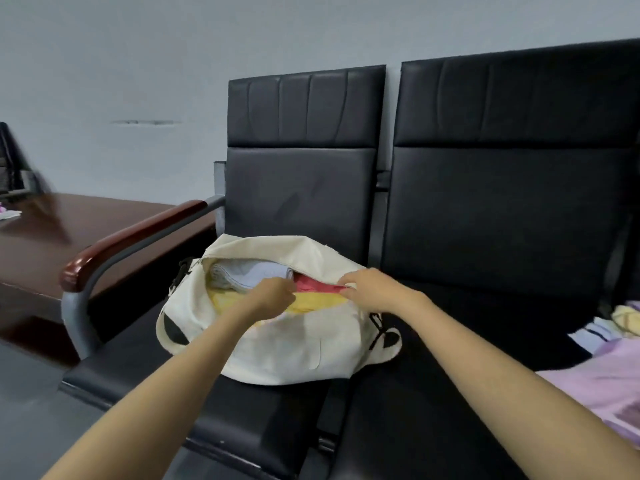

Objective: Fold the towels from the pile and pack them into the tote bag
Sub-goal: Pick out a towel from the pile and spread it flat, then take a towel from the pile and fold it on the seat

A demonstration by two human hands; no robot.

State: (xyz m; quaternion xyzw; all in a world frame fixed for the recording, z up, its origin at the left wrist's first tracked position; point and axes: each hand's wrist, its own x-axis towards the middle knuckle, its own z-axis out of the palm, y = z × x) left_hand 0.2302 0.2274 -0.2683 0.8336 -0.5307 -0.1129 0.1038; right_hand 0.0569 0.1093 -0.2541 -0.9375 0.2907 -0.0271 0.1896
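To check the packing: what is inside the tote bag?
A grey-blue towel, a red towel and a yellow towel show at the opening; the tote bag hides anything deeper.

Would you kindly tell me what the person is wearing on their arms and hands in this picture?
Nothing shows on them. The left forearm and right forearm are bare down to the frame's lower edge, with no sleeve in view. The left hand and right hand have no gloves, and no watch, ring or bracelet is visible.
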